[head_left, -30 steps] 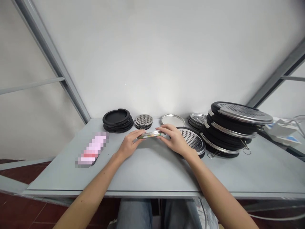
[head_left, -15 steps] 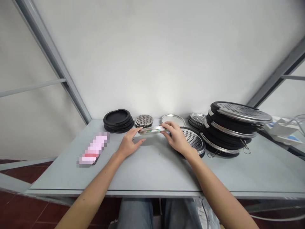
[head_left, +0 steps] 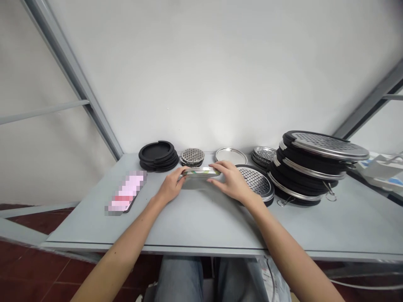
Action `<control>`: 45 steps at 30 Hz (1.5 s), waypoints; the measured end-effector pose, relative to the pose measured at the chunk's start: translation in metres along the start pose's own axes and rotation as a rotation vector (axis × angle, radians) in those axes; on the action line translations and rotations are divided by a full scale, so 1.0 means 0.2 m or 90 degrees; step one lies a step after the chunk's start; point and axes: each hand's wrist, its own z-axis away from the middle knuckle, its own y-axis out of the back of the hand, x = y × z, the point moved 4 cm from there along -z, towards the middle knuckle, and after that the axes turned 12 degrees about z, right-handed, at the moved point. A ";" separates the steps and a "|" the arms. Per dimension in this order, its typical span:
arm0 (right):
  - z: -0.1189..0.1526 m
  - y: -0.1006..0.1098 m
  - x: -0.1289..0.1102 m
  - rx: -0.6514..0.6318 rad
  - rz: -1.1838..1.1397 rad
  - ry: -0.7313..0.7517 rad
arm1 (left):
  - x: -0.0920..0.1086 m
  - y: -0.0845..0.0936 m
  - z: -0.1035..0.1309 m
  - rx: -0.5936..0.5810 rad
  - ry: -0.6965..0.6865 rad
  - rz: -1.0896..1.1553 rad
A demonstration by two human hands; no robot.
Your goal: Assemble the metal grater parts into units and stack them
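A thin, round metal piece (head_left: 198, 172) with a shiny, coloured rim is held nearly edge-on above the table; its flat face cannot be made out. My left hand (head_left: 171, 184) pinches its left end between fingers and thumb. At the right end, my right hand (head_left: 231, 180) has its fingers over the upper edge and its thumb below. Close to my right hand lies a round grater disc in a black frame (head_left: 256, 183), partly covered by that hand. Beyond the held piece are stacked small perforated discs (head_left: 193, 155) and a plain round metal tray (head_left: 231, 156).
Black round rings (head_left: 158, 155) are piled at the back left, near a blurred pink phone-like item (head_left: 126, 193). At right stands a tall stack of black-framed graters (head_left: 310, 167) with wire clips, and metal grater discs (head_left: 264, 155) lie behind it. Grey frame posts (head_left: 75, 75) flank the table.
My left thumb has closed in on the metal piece, while my right thumb has moved lower and away from its edge. The piece has tilted slightly, and the view has shifted a little.
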 end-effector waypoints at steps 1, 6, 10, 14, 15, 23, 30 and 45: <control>0.00 0.00 0.01 -0.007 0.005 -0.009 | 0.00 0.01 0.00 0.001 0.005 0.003; 0.01 0.00 0.00 0.023 0.048 0.017 | 0.02 0.03 0.00 -0.025 -0.001 -0.043; 0.01 0.00 -0.04 0.026 0.086 0.052 | 0.05 0.02 0.00 -0.027 -0.056 -0.051; 0.00 0.00 -0.04 0.016 0.078 0.047 | 0.03 0.00 -0.01 -0.047 -0.024 0.000; 0.00 0.01 -0.04 0.016 0.057 0.040 | 0.03 0.00 -0.01 -0.052 -0.008 0.011; 0.00 0.01 0.03 -0.027 -0.040 -0.069 | -0.05 0.03 0.01 -0.017 0.047 0.009; 0.01 -0.01 0.05 -0.046 -0.020 -0.088 | -0.03 0.02 0.01 -0.014 0.039 0.039; 0.01 0.05 -0.03 -0.011 -0.130 0.035 | -0.03 0.03 0.02 -0.002 0.009 0.005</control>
